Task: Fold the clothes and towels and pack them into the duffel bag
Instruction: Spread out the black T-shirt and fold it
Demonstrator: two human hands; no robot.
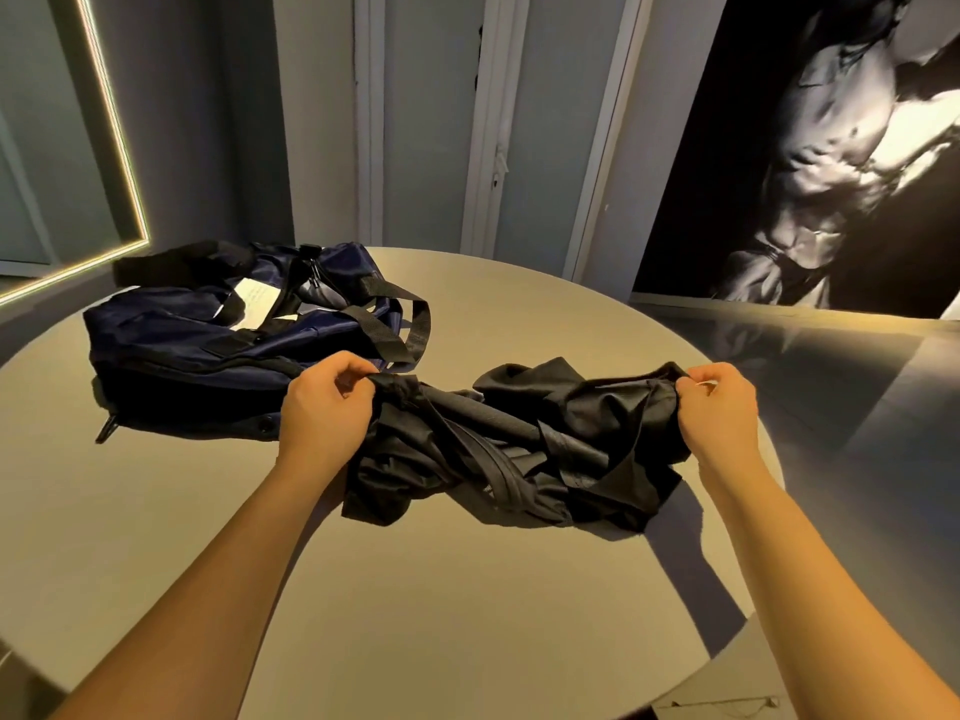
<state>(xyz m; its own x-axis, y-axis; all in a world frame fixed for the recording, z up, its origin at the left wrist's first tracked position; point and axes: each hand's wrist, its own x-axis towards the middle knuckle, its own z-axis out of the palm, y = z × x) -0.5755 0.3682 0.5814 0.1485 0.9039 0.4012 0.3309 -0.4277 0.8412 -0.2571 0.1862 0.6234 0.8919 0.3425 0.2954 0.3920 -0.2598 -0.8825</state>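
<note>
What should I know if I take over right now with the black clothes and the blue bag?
Hands: the left hand pinches the left end of the black garment; the right hand pinches its right end.
The garment lies crumpled on the round table, stretched between the hands.
The navy duffel bag lies on the table beyond the left hand, its handles loose.
Done: nothing is folded yet, and no clothes show inside the bag.
Left: probably spread the garment flat, fold it, then pack it.
</note>
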